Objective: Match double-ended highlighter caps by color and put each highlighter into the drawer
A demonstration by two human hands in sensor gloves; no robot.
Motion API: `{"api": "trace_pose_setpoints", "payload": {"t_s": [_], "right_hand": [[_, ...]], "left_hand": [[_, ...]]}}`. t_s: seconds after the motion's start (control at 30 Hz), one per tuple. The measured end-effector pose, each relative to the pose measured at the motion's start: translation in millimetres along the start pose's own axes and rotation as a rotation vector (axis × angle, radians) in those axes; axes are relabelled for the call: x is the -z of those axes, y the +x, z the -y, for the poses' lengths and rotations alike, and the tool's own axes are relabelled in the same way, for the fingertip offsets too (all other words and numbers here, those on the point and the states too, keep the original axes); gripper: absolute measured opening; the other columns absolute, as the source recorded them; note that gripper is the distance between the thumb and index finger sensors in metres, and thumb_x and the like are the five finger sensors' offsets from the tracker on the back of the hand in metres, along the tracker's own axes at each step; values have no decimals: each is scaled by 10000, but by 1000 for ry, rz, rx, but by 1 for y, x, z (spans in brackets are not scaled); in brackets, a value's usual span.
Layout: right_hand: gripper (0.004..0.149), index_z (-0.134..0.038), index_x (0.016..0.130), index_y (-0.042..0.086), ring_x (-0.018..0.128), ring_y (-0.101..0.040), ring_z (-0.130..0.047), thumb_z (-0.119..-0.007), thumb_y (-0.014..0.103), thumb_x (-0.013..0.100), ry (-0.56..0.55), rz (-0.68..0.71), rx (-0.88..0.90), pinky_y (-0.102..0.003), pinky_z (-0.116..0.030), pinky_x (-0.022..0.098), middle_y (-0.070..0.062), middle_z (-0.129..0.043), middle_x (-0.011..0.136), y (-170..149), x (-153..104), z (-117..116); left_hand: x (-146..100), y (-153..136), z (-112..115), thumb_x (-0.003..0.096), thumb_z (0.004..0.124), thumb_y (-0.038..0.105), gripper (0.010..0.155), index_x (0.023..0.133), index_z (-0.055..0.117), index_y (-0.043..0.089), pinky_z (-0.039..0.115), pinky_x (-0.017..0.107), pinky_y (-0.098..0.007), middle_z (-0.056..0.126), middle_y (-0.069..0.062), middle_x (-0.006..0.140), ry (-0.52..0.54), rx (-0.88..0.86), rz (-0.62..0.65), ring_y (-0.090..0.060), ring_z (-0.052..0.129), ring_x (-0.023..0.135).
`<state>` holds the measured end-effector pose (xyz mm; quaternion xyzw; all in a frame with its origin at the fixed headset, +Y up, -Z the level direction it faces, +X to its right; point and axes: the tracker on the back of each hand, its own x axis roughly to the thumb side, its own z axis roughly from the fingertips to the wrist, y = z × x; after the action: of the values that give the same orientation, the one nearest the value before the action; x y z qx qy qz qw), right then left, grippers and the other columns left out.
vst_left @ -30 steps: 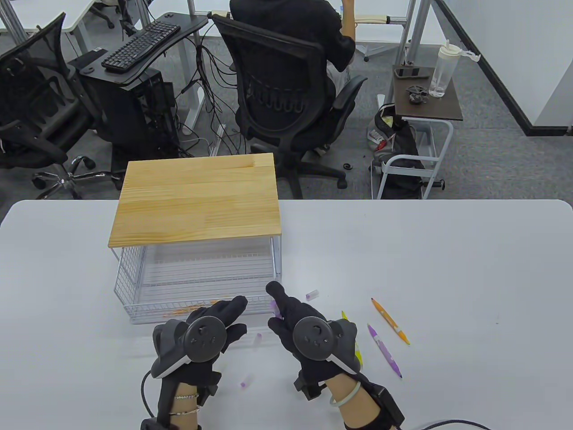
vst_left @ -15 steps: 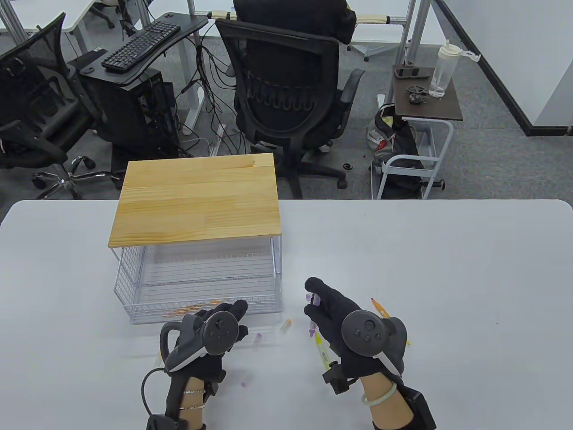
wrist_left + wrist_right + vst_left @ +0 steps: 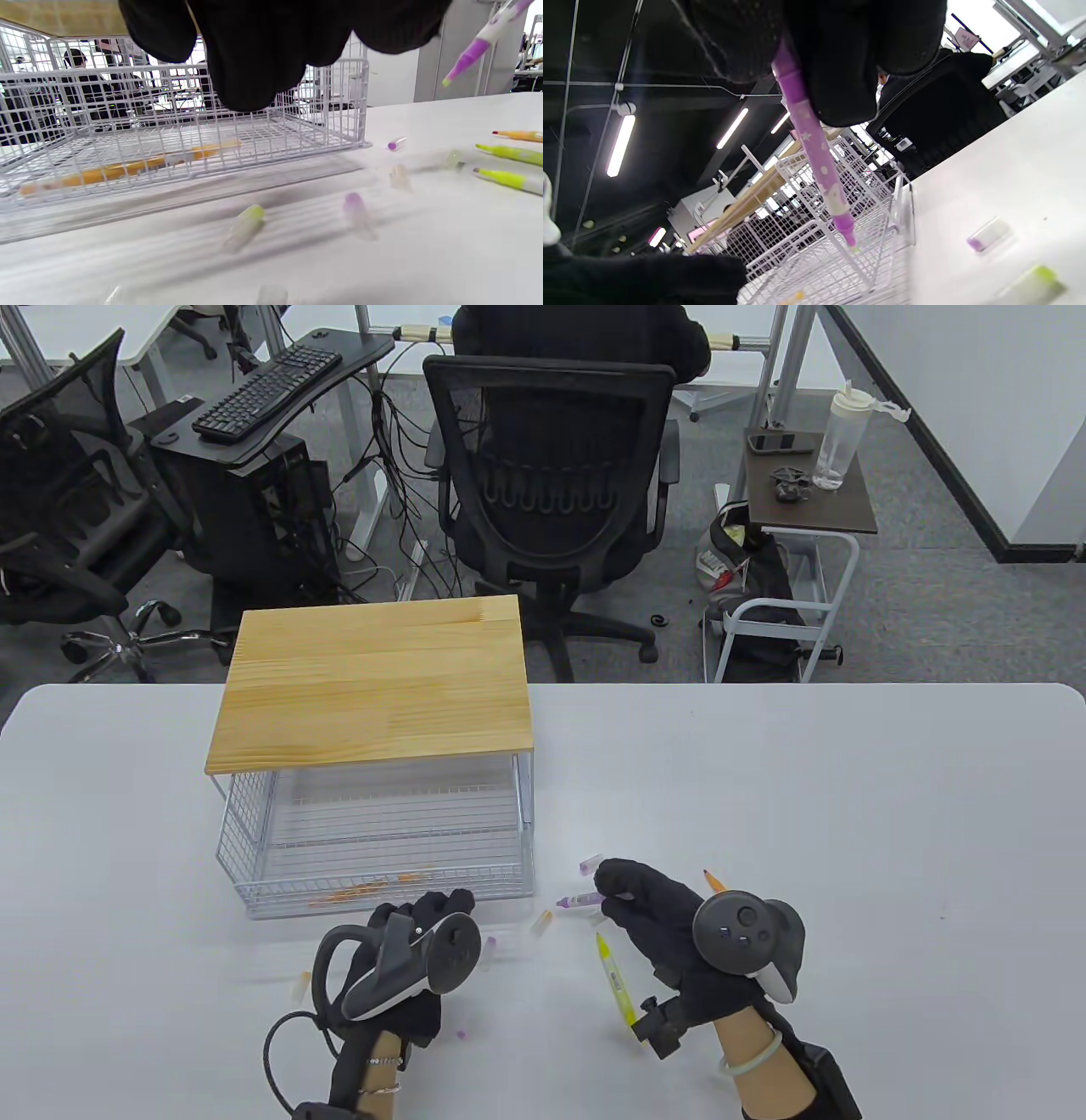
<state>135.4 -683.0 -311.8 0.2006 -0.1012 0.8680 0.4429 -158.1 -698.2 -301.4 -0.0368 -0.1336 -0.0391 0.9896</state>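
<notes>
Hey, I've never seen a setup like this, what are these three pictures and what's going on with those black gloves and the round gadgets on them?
These are a person's two hands in black sensor gloves. The round gadgets are trackers strapped to the backs of the hands; the fingers do not hold them.

One picture looks down at the white table. The other two come from small cameras on each wrist, so they sit low and tilted.

On the table stands a wire drawer under a wooden top, with an orange highlighter already inside. Loose caps and uncapped yellow highlighters lie in front of it.

The right hand pinches a purple highlighter, its bare tip pointing toward the drawer. The left hand hovers near the drawer front and appears to hold nothing.
</notes>
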Motion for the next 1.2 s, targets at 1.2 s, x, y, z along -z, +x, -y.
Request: {"api": "trace_pose_setpoints", "payload": {"t_s": [1.2], "right_hand": [[369,-701,958,254,752,-326,-936,-752,284,594,-82,58,27,-560,-660,693,-72,-855,976,8,-9,16]], "left_hand": [[8,75,63,359,806,483,741,1022,693,171,775,639,-408,951,22,749,-316,454,32,-53,1045,567]]}}
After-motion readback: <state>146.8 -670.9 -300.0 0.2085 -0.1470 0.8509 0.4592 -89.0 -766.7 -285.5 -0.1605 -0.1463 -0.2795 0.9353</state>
